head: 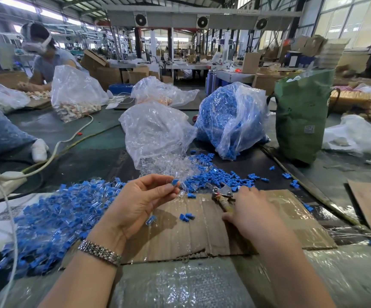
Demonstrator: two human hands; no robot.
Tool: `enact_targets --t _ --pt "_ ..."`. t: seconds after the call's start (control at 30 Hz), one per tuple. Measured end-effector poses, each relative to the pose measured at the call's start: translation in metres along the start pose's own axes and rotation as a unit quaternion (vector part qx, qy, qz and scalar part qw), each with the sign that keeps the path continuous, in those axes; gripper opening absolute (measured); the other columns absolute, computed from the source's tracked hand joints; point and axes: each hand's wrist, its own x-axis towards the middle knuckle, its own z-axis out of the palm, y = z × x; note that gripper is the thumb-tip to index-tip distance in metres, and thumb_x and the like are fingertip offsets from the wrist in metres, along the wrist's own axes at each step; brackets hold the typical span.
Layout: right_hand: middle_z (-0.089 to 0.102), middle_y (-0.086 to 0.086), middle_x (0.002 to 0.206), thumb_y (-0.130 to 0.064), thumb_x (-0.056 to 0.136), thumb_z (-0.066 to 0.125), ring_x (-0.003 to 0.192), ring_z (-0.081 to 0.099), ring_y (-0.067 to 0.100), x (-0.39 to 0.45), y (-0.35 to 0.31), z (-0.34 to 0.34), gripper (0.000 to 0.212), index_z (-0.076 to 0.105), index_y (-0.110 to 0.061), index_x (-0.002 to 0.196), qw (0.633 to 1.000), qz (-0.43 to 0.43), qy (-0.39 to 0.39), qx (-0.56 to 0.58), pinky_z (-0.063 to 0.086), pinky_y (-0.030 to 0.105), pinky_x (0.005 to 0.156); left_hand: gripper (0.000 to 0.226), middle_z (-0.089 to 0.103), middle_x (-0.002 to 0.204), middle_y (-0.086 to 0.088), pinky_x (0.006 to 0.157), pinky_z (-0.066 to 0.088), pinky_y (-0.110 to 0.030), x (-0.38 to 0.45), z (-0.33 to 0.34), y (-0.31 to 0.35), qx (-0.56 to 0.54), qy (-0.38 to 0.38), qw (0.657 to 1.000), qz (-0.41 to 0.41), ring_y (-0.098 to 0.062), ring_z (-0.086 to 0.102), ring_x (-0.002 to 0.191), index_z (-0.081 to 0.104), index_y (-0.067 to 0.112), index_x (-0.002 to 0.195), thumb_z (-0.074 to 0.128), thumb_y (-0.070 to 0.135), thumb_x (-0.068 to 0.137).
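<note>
Over taped factory-hall cardboard (202, 232), left hand (135, 203) in pinch grip on blue cap (175, 182), right hand (251, 210) round pliers (223, 193).

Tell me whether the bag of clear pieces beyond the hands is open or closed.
Open. The bag lies with its loose mouth toward the cardboard, and clear pieces spill out of it.

Pliers (223, 195): one;
Pinched blue piece (175, 182): one;
Green bag (300, 116): one;
Overhead fans (202, 21): three;
Wristwatch (100, 252): one;
Loose blue pieces (53, 218): too many to count.
</note>
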Motion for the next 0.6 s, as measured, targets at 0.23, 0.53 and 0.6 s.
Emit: enact_targets --t 0.23,0.53,0.6 --pt "0.051 0.004 0.09 -0.036 0.092 0.055 0.075 0.048 0.021 -0.002 -0.003 -0.009 0.022 0.048 -0.018 0.082 0.998 -0.029 0.005 0.057 0.036 0.033 0.063 0.028 0.072 0.112 -0.027 0.08 0.06 -0.027 0.001 -0.002 0.0 0.006 0.005 1.0 0.001 -0.031 0.073 0.098 0.077 -0.001 0.106 0.072 -0.003 0.079" --pt "0.066 0.016 0.081 -0.012 0.098 0.055 0.075 0.068 0.029 -0.014 -0.034 -0.025 0.021 0.062 0.007 0.093 0.908 -0.157 -0.215 0.325 0.057 0.056 0.088 0.025 0.076 0.109 -0.017 0.079 0.059 -0.024 0.002 -0.001 -0.001 0.029 0.037 0.999 0.024 -0.022 0.075 0.099 0.081 0.008 0.098 0.074 0.006 0.074" --pt "0.068 0.015 0.085 -0.01 0.1 0.052 0.078 0.069 0.025 -0.017 -0.04 -0.026 0.017 0.063 0.004 0.097 0.891 -0.169 -0.238 0.348 0.057 0.052 0.089 0.024 0.077 0.107 -0.015 0.081 0.06 -0.025 0.003 0.0 -0.002 0.034 0.042 0.998 0.031 -0.02 0.075 0.097 0.082 0.009 0.096 0.074 0.006 0.073"
